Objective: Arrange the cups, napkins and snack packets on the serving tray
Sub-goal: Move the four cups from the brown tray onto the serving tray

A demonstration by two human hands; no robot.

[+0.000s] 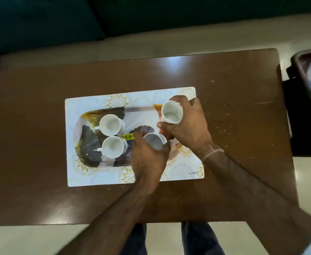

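White ceramic marks all four cups. Two stand on the serving tray [88,155] toward nine o'clock: the far cup [111,125] and the near cup [113,146], handles pointing left. The left hand [147,157] wraps a third cup [153,141] at the tray's centre; the right hand [186,126] clasps a fourth cup [171,112] at two o'clock. The tray lies on a placemat [184,172] on the brown table [31,126].

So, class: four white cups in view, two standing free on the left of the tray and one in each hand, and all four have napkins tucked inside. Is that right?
Not quite. The head view shows the two free cups on the tray and the cups in the left hand and right hand all empty; no napkins are visible. The rest stands.
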